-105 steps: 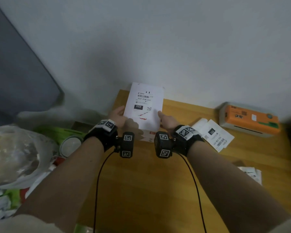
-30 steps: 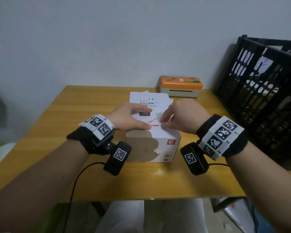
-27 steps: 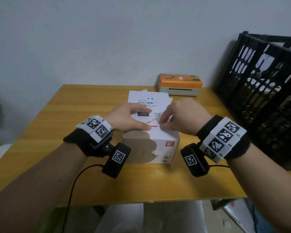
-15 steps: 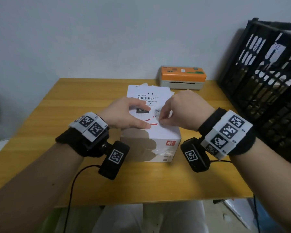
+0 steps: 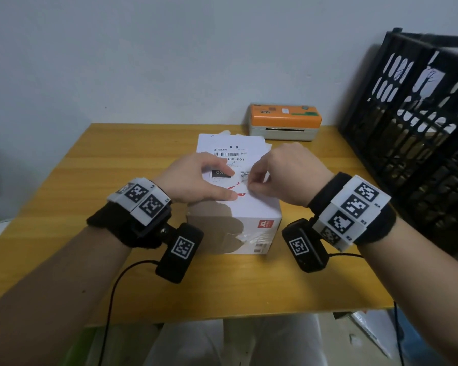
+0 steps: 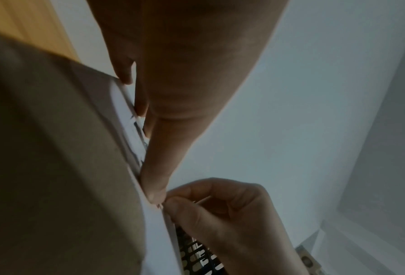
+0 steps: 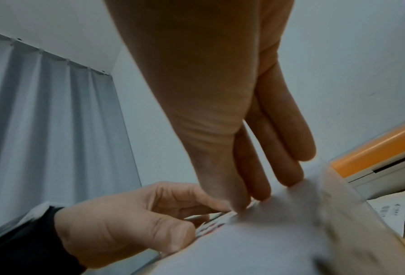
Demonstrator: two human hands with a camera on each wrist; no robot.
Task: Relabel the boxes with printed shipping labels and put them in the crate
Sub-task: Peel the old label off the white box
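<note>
On the box (image 5: pixel 233 207), in front of the printer (image 5: pixel 284 121), the left hand (image 5: pixel 193 178) presses the label (image 5: pixel 230 157) flat while the right hand (image 5: pixel 286 175) pinches its corner, so peeling seems next, slowly.

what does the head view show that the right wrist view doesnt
Only the head view shows the black crate at the table's right, the wooden table as a whole, the barcode on the label and both wrist bands. Only the right wrist view shows a grey curtain and loose papers beyond the box. Both show the white box, the orange printer, the left hand pressing the label and the right hand picking at it.
</note>
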